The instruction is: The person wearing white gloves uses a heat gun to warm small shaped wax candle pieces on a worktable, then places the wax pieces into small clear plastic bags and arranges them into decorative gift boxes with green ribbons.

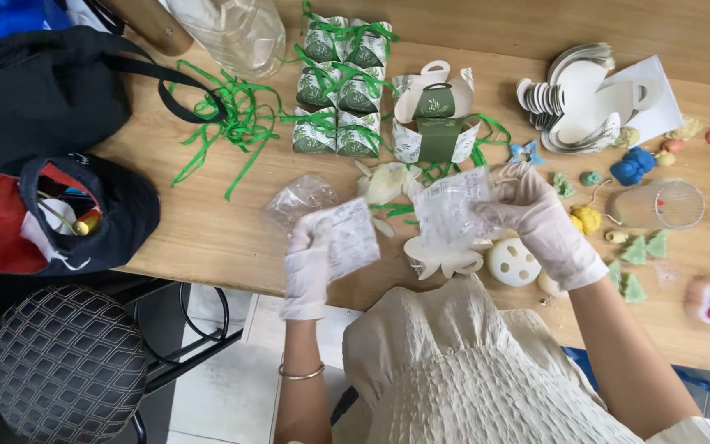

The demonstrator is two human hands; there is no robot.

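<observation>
Head view, looking down on a wooden table (pixel 207 238). Two hands, both in thin pale gloves, each hold one small clear plastic bag: the left hand (pixel 310 255) is closed around the left bag (pixel 348 238) near the table's near edge, and the right hand (pixel 536 215) pinches the right bag (pixel 454 205) by its right side, just above the table's middle. A third, crumpled clear bag (pixel 299 197) lies flat to the left of both. Far of the hands stand six green-and-white gift boxes (pixel 340 90) in three rows of two, tied with ribbon; one more open box (pixel 435 115) with a green insert stands just to their right. Loose green ribbon (pixel 232 111) is piled to the left of the boxes. One stack of flat white box blanks (pixel 585 99) sits at the far right. Small coloured moulded pieces (pixel 634 164), blue, yellow, green and pink, are scattered at the right; their exact count cannot be told. One round white perforated piece (pixel 513 261) lies beside the right wrist. Two dark bags (pixel 51 210) at the left are cut off by the frame edge, and the bags' contents are too blurred to make out.
</observation>
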